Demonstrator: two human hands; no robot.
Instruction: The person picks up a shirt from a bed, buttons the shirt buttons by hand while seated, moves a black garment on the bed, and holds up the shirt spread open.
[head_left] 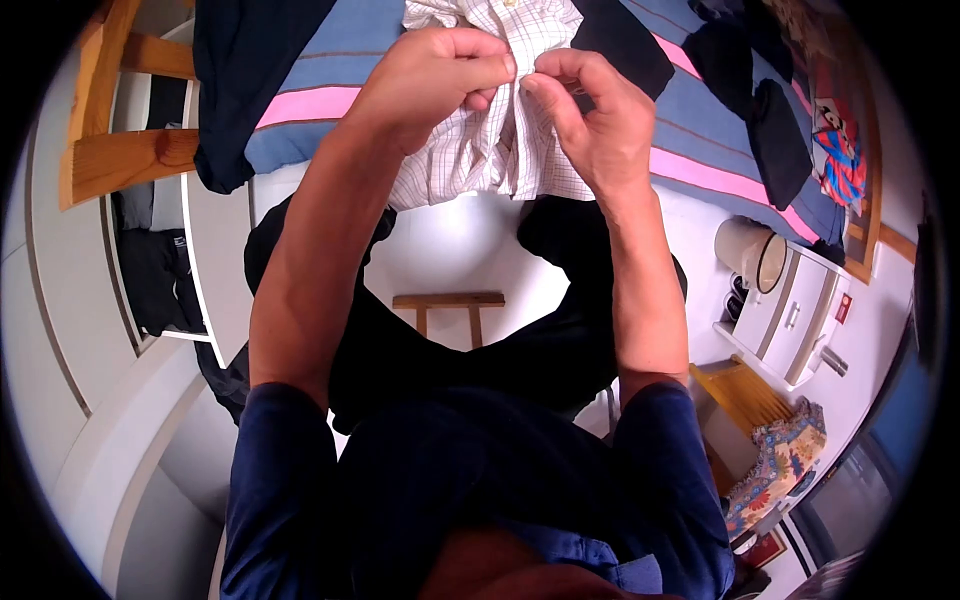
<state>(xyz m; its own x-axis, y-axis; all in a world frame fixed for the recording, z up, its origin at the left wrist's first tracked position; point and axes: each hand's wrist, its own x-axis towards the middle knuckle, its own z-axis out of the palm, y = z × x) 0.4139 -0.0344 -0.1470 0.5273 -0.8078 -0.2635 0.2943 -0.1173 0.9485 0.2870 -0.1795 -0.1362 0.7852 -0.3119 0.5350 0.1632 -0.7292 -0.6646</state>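
A white checked shirt (455, 165) lies bunched over the near edge of the bed, with its button strip running up between my hands. My left hand (435, 80) pinches the strip's left side between thumb and fingers. Close beside it, my right hand (605, 115) has thumb and forefinger pinched at the strip's right edge. The fingertips of both hands almost meet. Whether a button sits between them is too small to tell.
Dark clothes lie on the striped bedspread (315, 105), including a dark garment (235, 90) at left. An open drawer (215, 270) holds dark clothing. A wooden stool (448, 301) shows between my legs. At right stand a white cabinet (795, 310) and a cream bucket (740, 245).
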